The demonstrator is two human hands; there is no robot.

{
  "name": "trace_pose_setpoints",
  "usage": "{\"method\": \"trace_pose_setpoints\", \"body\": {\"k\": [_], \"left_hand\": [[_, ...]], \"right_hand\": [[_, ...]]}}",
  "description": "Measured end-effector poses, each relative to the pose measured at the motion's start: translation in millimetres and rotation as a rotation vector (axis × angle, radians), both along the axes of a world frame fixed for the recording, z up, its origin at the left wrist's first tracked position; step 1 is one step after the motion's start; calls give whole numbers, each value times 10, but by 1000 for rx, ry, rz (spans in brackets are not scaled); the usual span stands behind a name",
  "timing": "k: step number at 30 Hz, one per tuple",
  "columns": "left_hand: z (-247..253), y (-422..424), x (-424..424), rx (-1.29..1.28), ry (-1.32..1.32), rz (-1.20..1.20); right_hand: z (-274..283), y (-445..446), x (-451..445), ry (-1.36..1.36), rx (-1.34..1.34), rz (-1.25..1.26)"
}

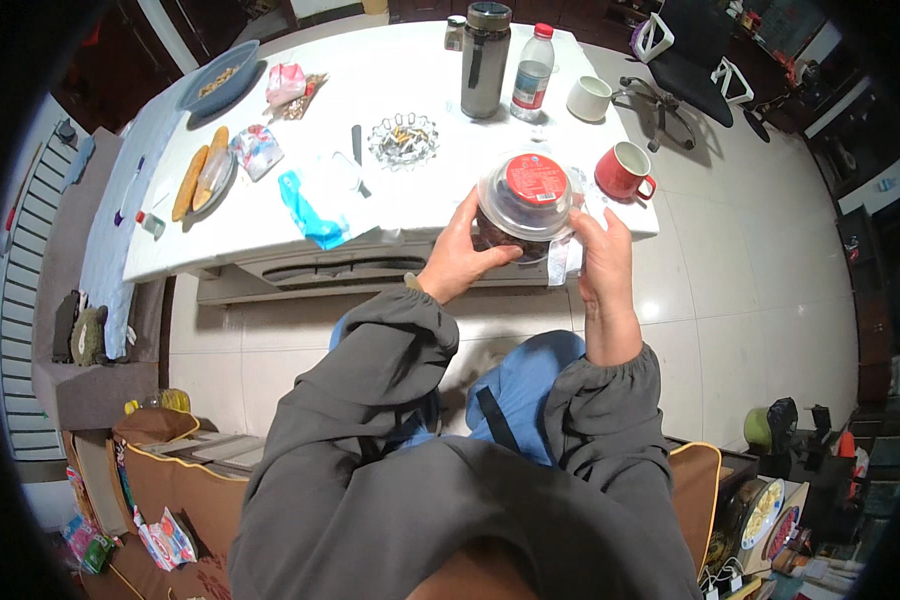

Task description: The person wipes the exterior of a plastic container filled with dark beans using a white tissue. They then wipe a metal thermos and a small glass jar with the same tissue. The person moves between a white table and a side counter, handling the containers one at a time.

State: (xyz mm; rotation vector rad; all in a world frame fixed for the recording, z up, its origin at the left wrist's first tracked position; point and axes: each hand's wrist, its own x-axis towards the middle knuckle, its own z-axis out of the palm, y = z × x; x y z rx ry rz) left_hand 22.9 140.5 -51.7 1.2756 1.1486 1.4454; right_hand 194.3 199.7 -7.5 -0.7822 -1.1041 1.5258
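Note:
A clear plastic tub (487,225) with dark contents is held between both hands above the near edge of the white-covered table (450,202). Its clear domed lid (493,196) bears a round red label with writing. My left hand (465,251) grips the tub's left side, the thumb across the front. On the right side, the fingers of my right hand (606,251) hold the lid's rim. A strip of whitish paper or film (559,262) hangs beside the tub near that hand. What the hidden fingers touch beneath cannot be seen.
A red mug (621,178) stands right of the tub, with a white cup (589,99), a water bottle (532,82) and a dark tumbler (484,71) behind. A glass ashtray (403,159), a knife (357,146), a blue-and-white packet (311,214) and a bread plate (221,180) lie leftward.

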Motion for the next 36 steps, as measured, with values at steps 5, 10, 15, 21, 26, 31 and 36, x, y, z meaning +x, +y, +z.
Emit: {"method": "trace_pose_setpoints", "body": {"k": [5, 10, 15, 21, 26, 31, 36], "left_hand": [[-33, 492, -44, -3, 180, 47], [-102, 941, -55, -27, 77, 11], [-225, 1331, -49, -52, 35, -40], [-268, 1598, -44, -19, 94, -48], [-363, 1662, -60, -69, 69, -54], [-471, 1630, -27, -84, 2, -53], [-491, 1595, -62, -84, 36, -67]], "right_hand": [[-48, 439, 8, 14, -19, -15], [-147, 865, -25, 9, 5, -43], [-202, 1182, -33, 9, 19, -78], [-361, 1484, 15, 4, -5, -93], [-436, 1577, 15, -65, -53, -110], [-563, 1586, 2, -63, -61, -103], [-545, 1534, -1, -92, -65, -81]]}}
